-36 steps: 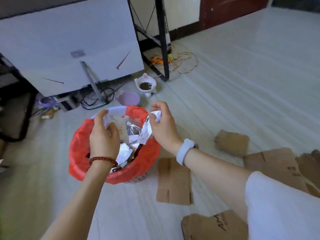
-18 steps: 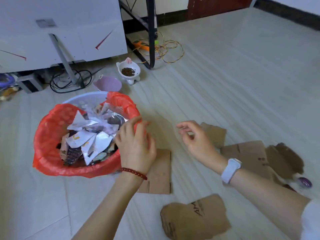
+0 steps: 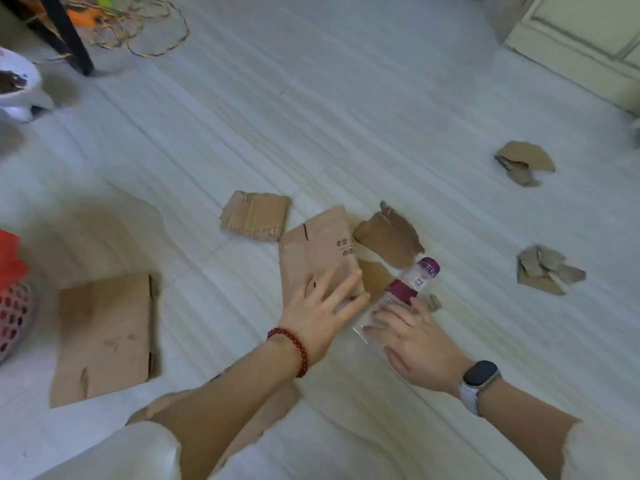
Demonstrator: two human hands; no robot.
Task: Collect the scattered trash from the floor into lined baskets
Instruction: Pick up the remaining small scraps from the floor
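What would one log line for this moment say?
left hand: open over printed cardboard | right hand: reaching plastic bottle | basket: far left

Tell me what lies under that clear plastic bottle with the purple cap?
The clear plastic bottle lies across a torn brown cardboard scrap; the right hand covers its lower end, hiding whatever lies beneath there.

White pet bowl, black frame leg, tangled cords

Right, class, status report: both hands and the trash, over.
Left hand open, flat on printed cardboard. Right hand open, reaching the bottle. Cardboard scraps crowd the bottle.
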